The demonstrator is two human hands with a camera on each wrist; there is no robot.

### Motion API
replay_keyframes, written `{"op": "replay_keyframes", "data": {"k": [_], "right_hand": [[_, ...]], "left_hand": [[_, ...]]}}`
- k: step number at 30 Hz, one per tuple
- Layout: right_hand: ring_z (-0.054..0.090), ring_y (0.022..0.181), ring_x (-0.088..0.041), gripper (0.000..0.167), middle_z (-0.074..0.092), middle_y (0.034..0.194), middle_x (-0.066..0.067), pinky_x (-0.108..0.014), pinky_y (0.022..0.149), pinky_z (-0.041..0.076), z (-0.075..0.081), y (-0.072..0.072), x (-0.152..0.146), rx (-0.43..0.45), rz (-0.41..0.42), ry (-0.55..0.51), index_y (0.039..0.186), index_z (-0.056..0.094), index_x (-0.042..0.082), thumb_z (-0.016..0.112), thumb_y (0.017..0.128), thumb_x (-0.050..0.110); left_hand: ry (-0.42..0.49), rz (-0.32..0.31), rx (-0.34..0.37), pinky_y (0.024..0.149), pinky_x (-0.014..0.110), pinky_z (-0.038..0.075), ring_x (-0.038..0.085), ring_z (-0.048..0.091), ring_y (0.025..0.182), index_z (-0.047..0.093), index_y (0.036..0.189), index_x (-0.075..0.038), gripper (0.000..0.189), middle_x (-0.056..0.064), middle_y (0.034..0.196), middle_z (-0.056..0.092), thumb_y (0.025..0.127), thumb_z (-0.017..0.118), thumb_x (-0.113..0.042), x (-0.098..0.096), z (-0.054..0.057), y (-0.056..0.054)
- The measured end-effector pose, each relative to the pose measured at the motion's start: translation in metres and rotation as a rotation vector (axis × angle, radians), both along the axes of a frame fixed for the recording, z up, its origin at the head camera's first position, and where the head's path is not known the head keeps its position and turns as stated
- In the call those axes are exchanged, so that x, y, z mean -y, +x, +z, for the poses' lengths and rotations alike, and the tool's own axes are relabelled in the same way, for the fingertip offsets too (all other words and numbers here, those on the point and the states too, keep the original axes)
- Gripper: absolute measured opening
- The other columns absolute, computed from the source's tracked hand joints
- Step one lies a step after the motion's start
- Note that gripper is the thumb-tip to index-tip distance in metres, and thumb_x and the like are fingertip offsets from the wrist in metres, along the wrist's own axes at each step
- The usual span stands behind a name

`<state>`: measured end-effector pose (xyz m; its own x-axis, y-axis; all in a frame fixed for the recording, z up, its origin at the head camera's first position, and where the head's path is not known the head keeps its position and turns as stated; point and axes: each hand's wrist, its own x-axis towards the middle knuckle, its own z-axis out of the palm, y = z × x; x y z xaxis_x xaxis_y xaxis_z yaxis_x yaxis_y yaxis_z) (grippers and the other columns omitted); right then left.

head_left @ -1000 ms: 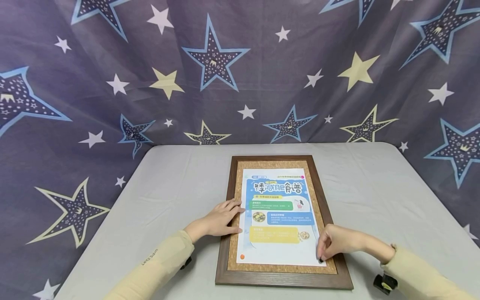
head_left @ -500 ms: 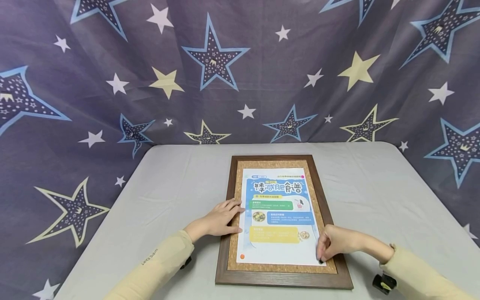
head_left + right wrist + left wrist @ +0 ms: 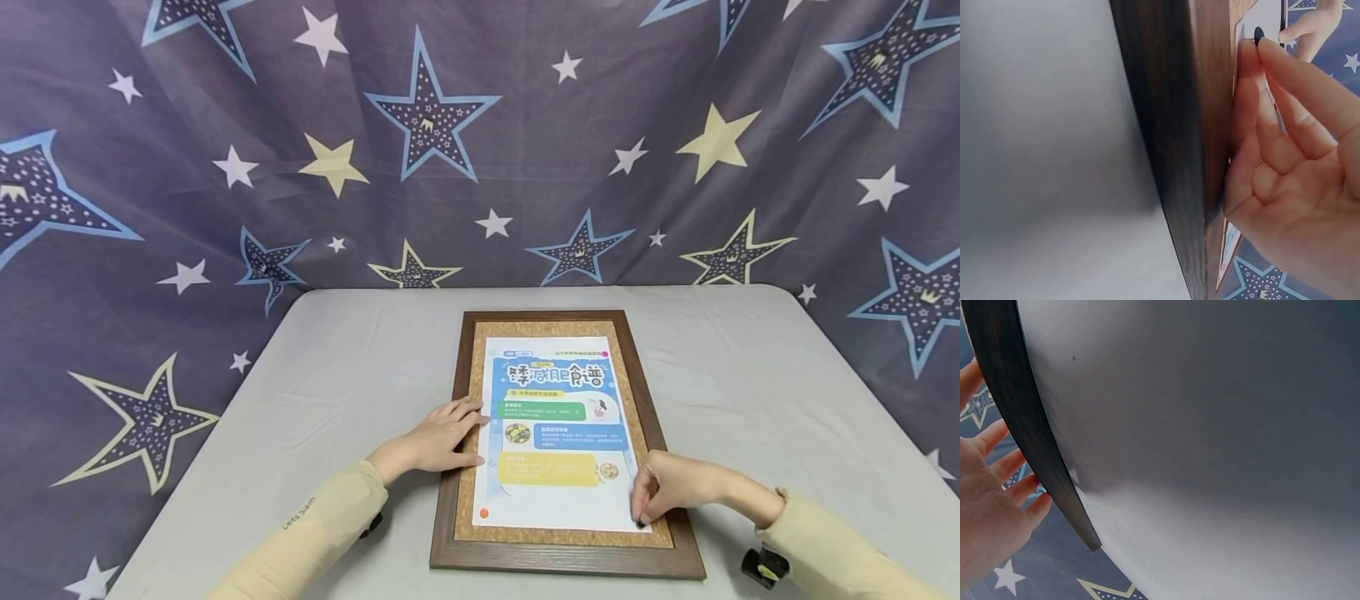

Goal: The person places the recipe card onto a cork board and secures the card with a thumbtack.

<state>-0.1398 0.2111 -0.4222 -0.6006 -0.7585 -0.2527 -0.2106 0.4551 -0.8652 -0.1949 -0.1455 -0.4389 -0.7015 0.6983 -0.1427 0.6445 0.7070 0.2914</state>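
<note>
A printed poster point(image 3: 555, 508) lies on a cork board point(image 3: 540, 537) with a dark brown wooden frame point(image 3: 562, 560). At the poster's lower right corner, my right hand point(image 3: 675, 482) pinches a small black thumbtack point(image 3: 1259, 34) between thumb and index finger. The other right fingers are curled beside the frame in the right wrist view. My left hand point(image 3: 438, 437) rests across the frame's left side, fingers spread, tips on the poster's left edge. An orange round tack point(image 3: 483, 513) sits at the poster's lower left corner and a pink one point(image 3: 604, 354) at its upper right.
The board lies flat on a table with a light grey cloth point(image 3: 360, 358). Behind and beside the table hangs a dark curtain point(image 3: 525, 167) patterned with stars. A black wrist device point(image 3: 765, 567) shows below the right sleeve.
My right wrist has shifted very slightly left, with the fingers still on the black thumbtack at the same corner. The left hand, poster and board have stayed put.
</note>
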Motion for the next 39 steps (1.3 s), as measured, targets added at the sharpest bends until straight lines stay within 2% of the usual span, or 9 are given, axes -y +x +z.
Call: {"op": "replay_keyframes", "data": {"k": [23, 39], "right_hand": [[0.044, 0.051, 0.000, 0.008, 0.062, 0.060, 0.003, -0.013, 0.046, 0.036, 0.0031, 0.0008, 0.0041, -0.009, -0.050, 0.078, 0.068, 0.069, 0.002, 0.066, 0.066, -0.005], [0.043, 0.050, 0.001, 0.009, 0.061, 0.060, 0.004, -0.013, 0.045, 0.035, 0.0021, 0.0014, 0.0053, -0.033, -0.059, 0.083, 0.067, 0.069, 0.002, 0.066, 0.066, -0.006]], "left_hand": [[0.007, 0.004, 0.002, 0.103, 0.050, 0.015, 0.034, 0.014, 0.132, 0.038, 0.132, -0.009, 0.059, 0.014, 0.143, 0.023, 0.086, 0.051, -0.043, -0.0003, 0.0009, -0.0003], [-0.007, 0.006, 0.006, 0.104, 0.049, 0.015, 0.033, 0.013, 0.132, 0.037, 0.133, -0.009, 0.059, 0.014, 0.143, 0.022, 0.086, 0.050, -0.044, 0.0002, 0.0009, 0.0000]]}}
